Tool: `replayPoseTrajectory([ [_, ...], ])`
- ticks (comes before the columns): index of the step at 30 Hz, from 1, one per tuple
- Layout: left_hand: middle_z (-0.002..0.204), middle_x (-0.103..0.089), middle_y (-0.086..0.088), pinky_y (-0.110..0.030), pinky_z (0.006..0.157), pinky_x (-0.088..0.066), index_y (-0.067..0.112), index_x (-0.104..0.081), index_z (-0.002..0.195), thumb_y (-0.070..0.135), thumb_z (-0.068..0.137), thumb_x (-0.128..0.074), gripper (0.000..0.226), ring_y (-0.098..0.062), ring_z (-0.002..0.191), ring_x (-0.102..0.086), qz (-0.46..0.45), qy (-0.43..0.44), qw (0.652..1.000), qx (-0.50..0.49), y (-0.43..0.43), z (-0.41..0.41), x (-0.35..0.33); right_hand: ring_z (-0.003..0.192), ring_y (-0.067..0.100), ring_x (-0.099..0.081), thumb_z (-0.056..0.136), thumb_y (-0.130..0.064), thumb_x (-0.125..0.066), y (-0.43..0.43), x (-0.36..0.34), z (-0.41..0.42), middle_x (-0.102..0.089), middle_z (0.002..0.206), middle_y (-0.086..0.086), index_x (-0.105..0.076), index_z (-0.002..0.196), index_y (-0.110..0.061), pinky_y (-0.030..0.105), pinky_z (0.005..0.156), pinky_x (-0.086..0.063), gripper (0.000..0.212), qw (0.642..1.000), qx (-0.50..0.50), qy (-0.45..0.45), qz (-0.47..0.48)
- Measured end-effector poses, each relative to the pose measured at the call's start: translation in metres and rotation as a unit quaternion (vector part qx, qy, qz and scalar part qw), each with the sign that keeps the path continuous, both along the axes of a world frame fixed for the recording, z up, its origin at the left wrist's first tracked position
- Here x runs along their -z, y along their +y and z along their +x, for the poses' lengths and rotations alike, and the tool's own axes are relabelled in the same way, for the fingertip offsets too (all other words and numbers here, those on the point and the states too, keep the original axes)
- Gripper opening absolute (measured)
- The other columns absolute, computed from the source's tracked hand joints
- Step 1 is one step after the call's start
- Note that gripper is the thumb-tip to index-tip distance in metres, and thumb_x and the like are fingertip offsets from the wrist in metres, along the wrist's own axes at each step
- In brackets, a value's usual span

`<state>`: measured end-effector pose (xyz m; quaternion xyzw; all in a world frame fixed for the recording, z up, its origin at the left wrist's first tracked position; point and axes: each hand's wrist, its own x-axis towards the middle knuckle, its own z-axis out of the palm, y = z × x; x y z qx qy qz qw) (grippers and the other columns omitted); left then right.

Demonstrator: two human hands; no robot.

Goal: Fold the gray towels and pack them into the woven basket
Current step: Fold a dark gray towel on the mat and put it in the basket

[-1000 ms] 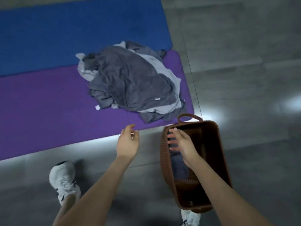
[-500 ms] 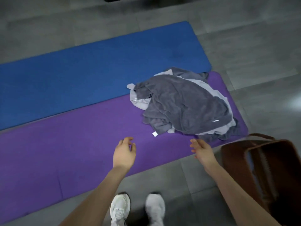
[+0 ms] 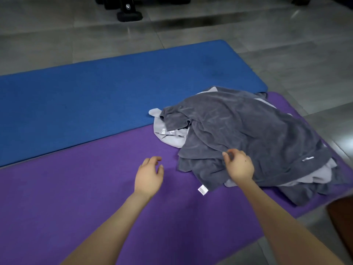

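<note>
My right hand (image 3: 239, 166) pinches the near edge of the top dark gray towel (image 3: 257, 131), heaped on the purple mat (image 3: 76, 188) and extending away rightward; my left hand (image 3: 149, 176), fingers loosely spread, hovers just left of it.

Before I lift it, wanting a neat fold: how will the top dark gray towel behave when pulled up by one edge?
Probably floppy: the dark gray towel lies creased and draped over the pile. It would likely sag from the one spot the right hand pinches. It may drag the light gray towel tangled beneath it.
</note>
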<state>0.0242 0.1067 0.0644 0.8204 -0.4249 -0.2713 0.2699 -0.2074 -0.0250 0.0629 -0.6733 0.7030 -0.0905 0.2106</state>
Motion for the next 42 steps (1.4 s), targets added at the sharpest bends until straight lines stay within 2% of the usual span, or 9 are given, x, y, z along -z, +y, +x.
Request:
replayPoseTrajectory([
  [6, 0.114, -0.057, -0.008, -0.033, 0.092, -0.043, 0.012, -0.059, 0.119, 0.014, 0.091, -0.051, 0.028, -0.024, 0.105, -0.055, -0.079, -0.027, 0.995, 0.058, -0.043, 0.006, 0.064, 0.111, 0.035, -0.051, 0.087, -0.037, -0.057, -0.037, 0.068, 0.014, -0.060, 0.119, 0.013, -0.062, 0.118, -0.017, 0.037, 0.086, -0.042, 0.038, 0.996, 0.041, 0.055, -0.056],
  [11, 0.111, -0.057, -0.005, -0.025, 0.087, -0.040, 0.013, -0.062, 0.113, 0.011, 0.090, -0.052, 0.025, -0.020, 0.103, -0.055, -0.101, -0.044, 0.990, 0.093, -0.028, 0.002, 0.048, 0.102, 0.035, -0.059, 0.086, -0.027, -0.058, -0.034, 0.047, 0.015, -0.068, 0.107, 0.012, -0.069, 0.101, -0.017, 0.039, 0.086, -0.043, 0.022, 0.987, 0.090, -0.055, -0.119],
  [15, 0.098, -0.056, 0.004, -0.024, 0.085, -0.042, 0.016, -0.067, 0.105, 0.012, 0.089, -0.055, 0.020, -0.018, 0.101, -0.055, -0.133, -0.071, 0.983, 0.104, -0.005, 0.003, 0.005, 0.097, 0.032, -0.061, 0.093, -0.025, -0.055, -0.013, -0.012, 0.029, -0.068, 0.106, 0.008, -0.066, 0.106, -0.013, 0.034, 0.076, -0.042, 0.021, 0.966, 0.000, -0.131, -0.224],
  [19, 0.091, -0.055, 0.009, -0.029, 0.085, -0.045, 0.018, -0.068, 0.102, 0.021, 0.086, -0.063, 0.017, -0.015, 0.094, -0.055, -0.188, -0.091, 0.975, 0.075, -0.007, 0.010, -0.055, 0.093, 0.029, -0.063, 0.091, -0.022, -0.059, 0.008, -0.082, 0.044, -0.069, 0.099, 0.005, -0.069, 0.102, -0.013, 0.036, 0.073, -0.044, 0.017, 0.933, -0.154, -0.123, -0.302],
  [24, 0.098, -0.056, 0.017, -0.022, 0.087, -0.041, 0.021, -0.064, 0.112, 0.033, 0.077, -0.074, 0.038, 0.003, 0.094, -0.046, -0.249, -0.062, 0.961, 0.108, 0.005, -0.002, -0.118, 0.095, 0.017, -0.063, 0.087, -0.025, -0.063, 0.053, -0.160, 0.074, -0.072, 0.096, -0.003, -0.075, 0.093, -0.021, 0.034, 0.084, -0.047, 0.014, 0.916, -0.304, -0.151, -0.214],
  [28, 0.087, -0.057, 0.017, -0.026, 0.084, -0.045, 0.021, -0.067, 0.098, 0.023, 0.077, -0.073, 0.021, -0.003, 0.087, -0.053, -0.257, -0.057, 0.962, 0.068, 0.027, 0.009, -0.141, 0.083, 0.008, -0.066, 0.081, -0.023, -0.069, 0.082, -0.201, 0.098, -0.073, 0.082, -0.007, -0.075, 0.081, -0.022, 0.034, 0.082, -0.051, 0.006, 0.891, -0.370, -0.242, -0.108],
  [33, 0.076, -0.062, 0.007, -0.030, 0.073, -0.049, 0.018, -0.064, 0.081, 0.003, 0.076, -0.061, 0.017, -0.014, 0.074, -0.058, -0.223, -0.118, 0.967, 0.029, 0.070, 0.054, -0.145, 0.069, -0.001, -0.062, 0.081, -0.015, -0.073, 0.112, -0.237, 0.123, -0.072, 0.076, -0.003, -0.074, 0.081, -0.010, 0.015, 0.070, -0.048, 0.005, 0.846, -0.383, -0.368, -0.041],
  [38, 0.079, -0.068, -0.002, -0.032, 0.076, -0.054, 0.014, -0.066, 0.084, 0.002, 0.083, -0.056, 0.016, -0.020, 0.073, -0.067, -0.200, -0.091, 0.973, -0.073, 0.121, 0.119, -0.151, 0.074, 0.003, -0.063, 0.078, -0.025, -0.075, 0.125, -0.222, 0.149, -0.071, 0.077, -0.010, -0.073, 0.074, -0.022, 0.019, 0.073, -0.047, 0.005, 0.874, -0.411, -0.246, -0.084],
  [42, 0.081, -0.067, -0.009, -0.040, 0.081, -0.054, 0.010, -0.067, 0.086, -0.004, 0.083, -0.054, 0.019, -0.029, 0.079, -0.067, -0.194, -0.115, 0.972, -0.062, 0.146, 0.176, -0.191, 0.068, 0.013, -0.053, 0.076, -0.030, -0.076, 0.136, -0.173, 0.164, -0.062, 0.072, -0.001, -0.053, 0.063, -0.030, 0.025, 0.063, -0.037, 0.027, 0.890, -0.421, -0.171, -0.041],
])
